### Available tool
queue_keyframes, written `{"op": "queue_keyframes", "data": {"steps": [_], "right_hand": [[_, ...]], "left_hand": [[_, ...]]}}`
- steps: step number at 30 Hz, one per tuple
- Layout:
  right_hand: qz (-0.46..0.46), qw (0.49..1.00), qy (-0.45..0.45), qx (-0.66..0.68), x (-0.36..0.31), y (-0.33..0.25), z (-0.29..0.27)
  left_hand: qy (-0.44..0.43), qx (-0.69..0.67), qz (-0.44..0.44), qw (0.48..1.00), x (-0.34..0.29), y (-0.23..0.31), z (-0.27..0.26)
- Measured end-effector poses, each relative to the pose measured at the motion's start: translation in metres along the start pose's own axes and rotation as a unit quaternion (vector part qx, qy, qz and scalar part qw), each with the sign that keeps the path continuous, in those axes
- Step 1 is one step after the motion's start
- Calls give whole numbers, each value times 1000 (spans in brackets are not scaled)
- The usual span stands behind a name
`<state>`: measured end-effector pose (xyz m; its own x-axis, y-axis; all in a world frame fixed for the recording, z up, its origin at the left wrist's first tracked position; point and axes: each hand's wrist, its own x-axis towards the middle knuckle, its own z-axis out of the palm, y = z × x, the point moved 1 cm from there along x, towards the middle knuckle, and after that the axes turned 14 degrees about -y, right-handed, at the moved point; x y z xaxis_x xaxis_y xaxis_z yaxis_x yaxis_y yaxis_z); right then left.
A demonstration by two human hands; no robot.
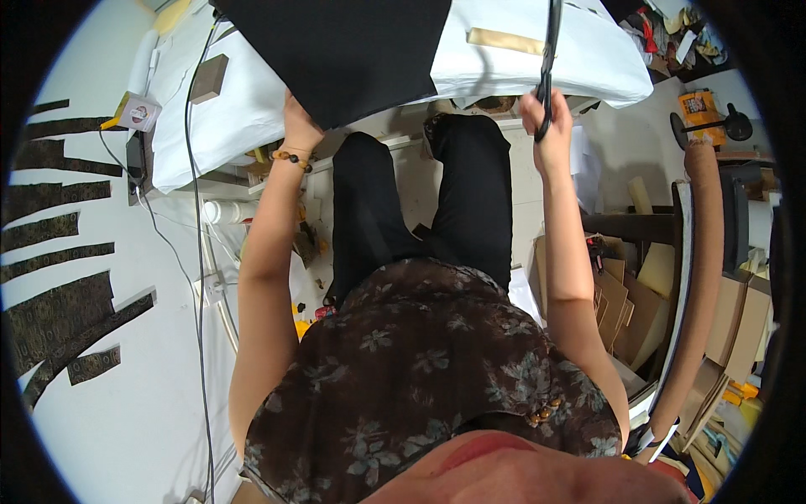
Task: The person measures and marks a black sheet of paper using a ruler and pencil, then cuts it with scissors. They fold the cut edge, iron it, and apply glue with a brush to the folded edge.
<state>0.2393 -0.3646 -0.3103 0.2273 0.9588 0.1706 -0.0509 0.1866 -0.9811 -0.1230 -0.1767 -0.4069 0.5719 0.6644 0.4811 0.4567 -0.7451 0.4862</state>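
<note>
A large black sheet, seemingly cloth (353, 50), hangs over the front edge of a table with a white cover (239, 118). My left hand (300, 124) is closed on the sheet's lower left edge, its fingertips hidden behind it. In my right hand (550, 130), to the right of the sheet and apart from it, is a pair of black scissors (550, 63). The fingers are around the scissors' handles, and the blades point up and away from me. Whether the blades are parted I cannot tell.
On the white cover lie a cream strip (506, 40) and a brown-grey block (209, 79). A dark cable (195, 160) runs down at the left. Patterned dark strips (63, 319) hang on the left wall. Cardboard pieces (638, 311) and a long brown roll (703, 269) stand at the right.
</note>
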Motion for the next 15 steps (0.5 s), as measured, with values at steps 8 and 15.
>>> {"op": "queue_keyframes", "data": {"steps": [8,15], "right_hand": [[176,976,-23,124,-127,39,13],[232,953,-63,186,-176,68,56]], "left_hand": [[-118,104,-80,984,-13,18,-21],[202,-442,-260,834,-76,115,30]]}}
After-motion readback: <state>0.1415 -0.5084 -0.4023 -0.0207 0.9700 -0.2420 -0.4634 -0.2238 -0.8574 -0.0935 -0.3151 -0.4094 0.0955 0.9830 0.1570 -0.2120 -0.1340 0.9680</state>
